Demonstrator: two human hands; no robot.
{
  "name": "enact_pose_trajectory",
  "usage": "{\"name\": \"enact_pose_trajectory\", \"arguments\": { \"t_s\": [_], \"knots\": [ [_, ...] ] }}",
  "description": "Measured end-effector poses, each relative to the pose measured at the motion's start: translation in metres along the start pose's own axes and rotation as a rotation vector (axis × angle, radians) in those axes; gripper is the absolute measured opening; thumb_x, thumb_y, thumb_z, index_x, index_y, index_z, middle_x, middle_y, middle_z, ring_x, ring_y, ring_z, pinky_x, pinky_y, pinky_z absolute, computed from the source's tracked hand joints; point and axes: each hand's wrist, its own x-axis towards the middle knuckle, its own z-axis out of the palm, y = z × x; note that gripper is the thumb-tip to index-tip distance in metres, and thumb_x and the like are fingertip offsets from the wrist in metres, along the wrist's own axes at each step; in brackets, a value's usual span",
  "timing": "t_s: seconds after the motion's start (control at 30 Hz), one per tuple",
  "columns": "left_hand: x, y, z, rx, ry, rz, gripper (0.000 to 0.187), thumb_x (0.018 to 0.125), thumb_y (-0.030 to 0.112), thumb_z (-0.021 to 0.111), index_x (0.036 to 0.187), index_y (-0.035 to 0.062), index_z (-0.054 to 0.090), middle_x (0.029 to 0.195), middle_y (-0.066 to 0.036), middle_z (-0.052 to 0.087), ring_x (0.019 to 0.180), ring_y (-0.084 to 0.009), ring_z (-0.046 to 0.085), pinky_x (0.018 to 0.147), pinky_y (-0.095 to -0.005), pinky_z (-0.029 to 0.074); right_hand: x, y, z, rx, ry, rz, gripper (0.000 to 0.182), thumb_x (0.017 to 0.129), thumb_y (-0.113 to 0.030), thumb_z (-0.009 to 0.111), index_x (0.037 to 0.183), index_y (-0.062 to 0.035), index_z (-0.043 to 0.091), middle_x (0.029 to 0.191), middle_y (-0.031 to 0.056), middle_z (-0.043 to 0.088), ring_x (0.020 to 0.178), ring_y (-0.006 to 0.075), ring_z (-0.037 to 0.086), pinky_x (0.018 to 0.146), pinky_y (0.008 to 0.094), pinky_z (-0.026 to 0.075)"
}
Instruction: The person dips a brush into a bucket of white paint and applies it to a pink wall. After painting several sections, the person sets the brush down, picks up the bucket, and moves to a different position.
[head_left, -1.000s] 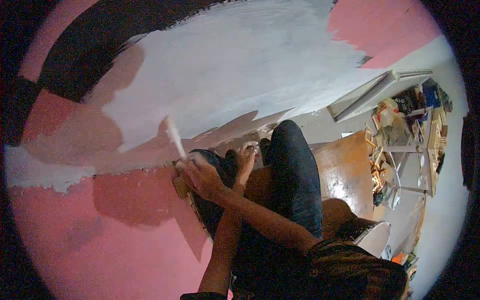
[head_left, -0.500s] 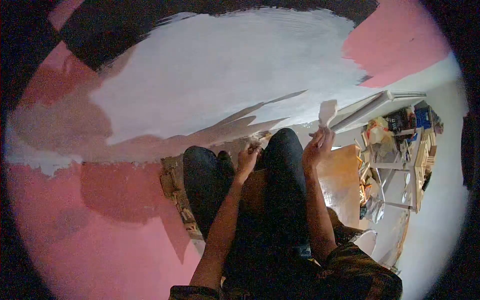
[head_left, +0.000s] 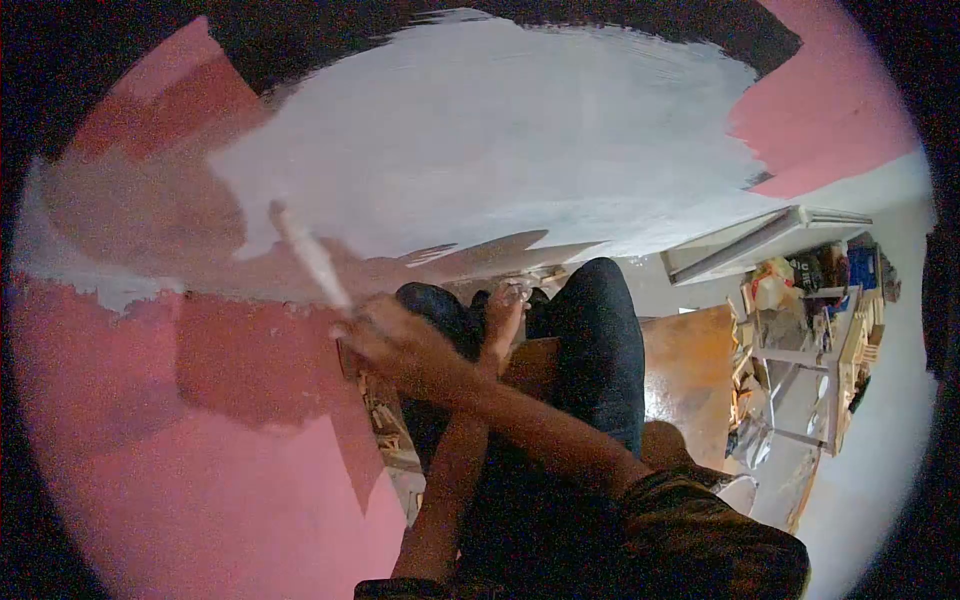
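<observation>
My right hand is closed around a paintbrush, its arm crossing over my left forearm. The brush is blurred and points up and left, overlapping the lower left border of a large white painted patch on the wall. Between my knees, my left hand has its fingers curled; what they hold, if anything, I cannot tell. Dark shadow falls on the wall around the brush.
Pink wall areas lie at left, with a black painted band along the top. My bent knees are close to the wall. At right stand a brown wooden panel, a white-framed panel and a cluttered shelf.
My right hand has swung from the right side across to the left with the paintbrush, passing over my left arm. My left hand stays between the knees. The view has shifted slightly.
</observation>
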Motion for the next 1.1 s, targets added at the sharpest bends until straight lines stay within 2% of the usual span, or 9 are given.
{"name": "enact_pose_trajectory", "arguments": {
  "t_s": [0.07,0.13,0.2,0.37,0.43,0.63,0.8,0.87,1.1],
  "knots": [
    [0.0,-0.017,0.006,0.712,0.329,0.196,0.036,0.087,0.024,0.051,0.115,0.0009,0.048,0.098,-0.008,0.062,0.069,-0.0172,0.06,0.051,-0.0314,0.046,-0.017,0.043,-0.039,-0.283,-0.373,0.325,0.03,0.073,-0.011,0.061,0.102,-0.0085,0.056,0.093,0.0129,0.051,0.083,0.0297,0.054,0.068,0.0378,0.05],
    [0.008,-0.028,0.015,1.062,0.455,0.232,0.036,0.087,0.025,0.051,0.115,0.0022,0.049,0.097,-0.008,0.061,0.074,-0.0177,0.059,0.056,-0.031,0.046,-0.049,0.075,-0.095,-0.277,-0.036,0.597,0.02,0.071,-0.006,0.058,0.091,-0.0069,0.057,0.086,0.0108,0.053,0.08,0.0279,0.054,0.065,0.0377,0.047],
    [0.013,0.002,0.013,0.424,0.098,0.019,0.032,0.086,0.022,0.054,0.112,0.0033,0.051,0.092,-0.009,0.061,0.083,-0.0194,0.058,0.068,-0.0307,0.047,-0.048,0.064,-0.156,-0.605,0.133,0.447,0.018,0.073,-0.004,0.056,0.091,-0.0068,0.058,0.088,0.01,0.056,0.079,0.0268,0.054,0.066,0.0358,0.045],
    [0.035,0.009,0.005,0.422,0.036,0.819,0.025,0.081,0.009,0.058,0.106,0.0054,0.056,0.089,-0.008,0.062,0.081,-0.0165,0.059,0.069,-0.0288,0.049,-0.096,0.086,-0.259,-0.912,0.501,0.303,0.013,0.082,-0.006,0.051,0.089,0.0029,0.058,0.086,0.0108,0.055,0.082,0.0248,0.054,0.069,0.0339,0.046],
    [0.033,0.021,0.007,-0.102,-0.095,0.284,0.022,0.081,0.007,0.058,0.102,0.0056,0.058,0.087,-0.009,0.062,0.078,-0.0149,0.059,0.069,-0.0288,0.049,-0.094,0.091,-0.251,-0.71,0.675,0.406,0.014,0.085,-0.008,0.05,0.088,0.0036,0.057,0.084,0.0111,0.055,0.08,0.0238,0.054,0.07,0.0344,0.046],
    [0.02,0.038,0.001,-0.068,-0.005,0.307,0.027,0.079,0.008,0.06,0.106,0.0061,0.057,0.091,-0.007,0.062,0.08,-0.0161,0.059,0.069,-0.0287,0.049,-0.022,0.043,-0.122,-0.613,0.199,0.642,0.014,0.074,0.0,0.051,0.086,-0.0038,0.056,0.085,0.0131,0.055,0.079,0.026,0.053,0.068,0.0348,0.044],
    [0.02,0.039,-0.015,-0.184,0.026,0.097,0.03,0.077,0.011,0.06,0.106,0.0051,0.056,0.093,-0.009,0.061,0.084,-0.0208,0.06,0.069,-0.033,0.05,0.033,-0.038,-0.03,-0.126,0.124,0.046,0.029,0.072,-0.016,0.059,0.1,-0.0102,0.058,0.095,0.0088,0.054,0.091,0.0282,0.053,0.071,0.0381,0.046],
    [0.03,0.02,-0.017,-0.292,0.094,0.085,0.03,0.076,0.011,0.06,0.105,0.0051,0.056,0.093,-0.011,0.061,0.084,-0.022,0.06,0.068,-0.0359,0.051,0.028,-0.035,-0.029,0.136,-0.021,0.363,0.026,0.072,-0.015,0.059,0.097,-0.0084,0.058,0.094,0.0081,0.055,0.09,0.0273,0.053,0.069,0.0376,0.047],
    [0.031,0.031,-0.018,0.231,0.087,0.233,0.041,0.078,0.013,0.062,0.114,-0.0008,0.049,0.093,-0.013,0.061,0.082,-0.0241,0.06,0.074,-0.0339,0.049,0.002,0.024,-0.192,-0.329,0.263,0.271,0.015,0.074,0.003,0.054,0.088,0.0011,0.058,0.079,0.0123,0.057,0.071,0.0229,0.054,0.063,0.0295,0.044]
  ]
}}
